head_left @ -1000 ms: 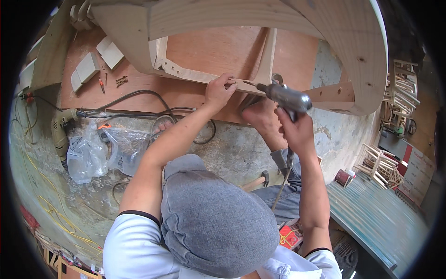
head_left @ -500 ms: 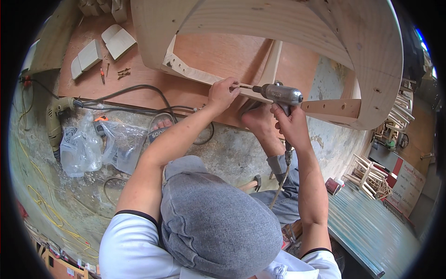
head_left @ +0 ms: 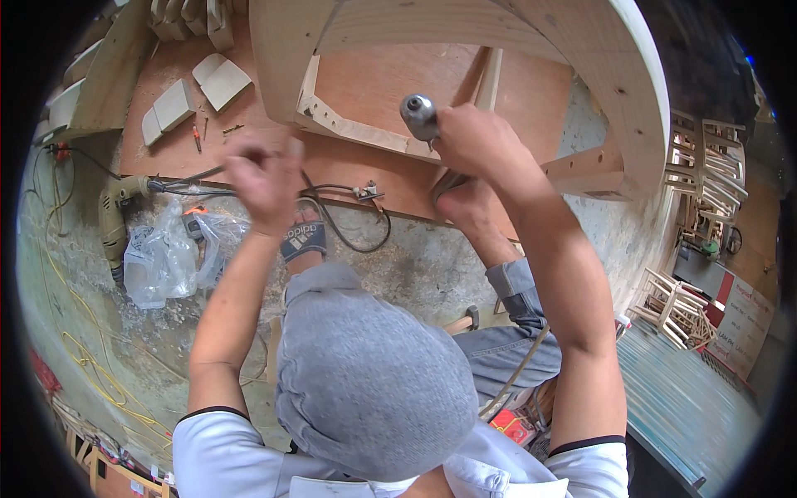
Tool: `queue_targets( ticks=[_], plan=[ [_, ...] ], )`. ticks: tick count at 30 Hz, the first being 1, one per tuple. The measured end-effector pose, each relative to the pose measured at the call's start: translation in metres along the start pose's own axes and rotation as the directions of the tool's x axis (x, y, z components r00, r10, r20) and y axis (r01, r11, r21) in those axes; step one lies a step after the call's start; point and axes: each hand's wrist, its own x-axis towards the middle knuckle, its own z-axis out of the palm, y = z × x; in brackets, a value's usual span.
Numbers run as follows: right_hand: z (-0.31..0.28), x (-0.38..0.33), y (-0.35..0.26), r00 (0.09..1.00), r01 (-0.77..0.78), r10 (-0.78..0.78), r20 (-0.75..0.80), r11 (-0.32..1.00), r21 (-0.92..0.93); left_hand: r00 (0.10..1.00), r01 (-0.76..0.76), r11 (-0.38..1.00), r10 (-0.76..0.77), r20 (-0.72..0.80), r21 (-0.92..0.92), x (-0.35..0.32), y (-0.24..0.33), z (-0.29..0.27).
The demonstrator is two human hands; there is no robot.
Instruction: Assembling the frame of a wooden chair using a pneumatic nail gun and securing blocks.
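Note:
My right hand (head_left: 477,137) is closed round the grip of a silver air drill (head_left: 421,118), raised over the lower rail of a curved wooden frame (head_left: 353,131). The drill's rounded rear end shows, while its bit is hidden from me. My left hand (head_left: 264,178) is off the frame, over the near edge of the reddish board, close to a few small screws (head_left: 233,129). Motion smears its fingers, so whether they hold anything cannot be made out. An orange-tipped screwdriver (head_left: 197,139) lies on the board beyond it.
Shaped wooden blocks (head_left: 222,83) rest on the board (head_left: 390,178). A black cable (head_left: 328,217) loops over its near edge. On the floor are a green power tool (head_left: 112,220), clear plastic bags (head_left: 162,257) and a hammer (head_left: 465,320). My feet flank the work; corrugated sheet (head_left: 681,398) lies right.
My left hand has left the frame's rail and swung left toward the screws. My right hand has lifted the drill away from the rail, moving it up and left, and turned it.

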Motion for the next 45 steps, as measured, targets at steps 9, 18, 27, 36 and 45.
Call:
queue_targets(
  ticks=[9,18,27,36,45],
  plan=[
    [0.022,0.001,0.035,0.986,-0.120,0.088,0.145,0.967,0.227,0.735,0.137,0.990,-0.082,0.673,-0.030,0.150,0.034,0.024],
    [0.025,-0.011,0.032,0.981,-0.179,0.135,0.136,0.897,0.405,0.691,0.265,0.926,0.011,0.723,-0.268,0.140,0.131,0.066],
    [0.039,0.008,0.037,0.981,-0.193,0.170,0.097,0.917,0.348,0.702,0.002,0.981,0.138,0.699,-0.196,0.117,0.160,0.087],
    [0.046,-0.017,0.044,0.989,-0.150,0.149,0.013,0.979,0.136,0.719,0.030,0.981,0.111,0.686,-0.190,0.116,0.156,0.086],
    [0.058,-0.019,0.047,0.995,-0.094,0.096,-0.010,0.990,0.110,0.691,-0.001,0.971,0.175,0.702,-0.241,0.116,0.153,0.088]
  ],
)
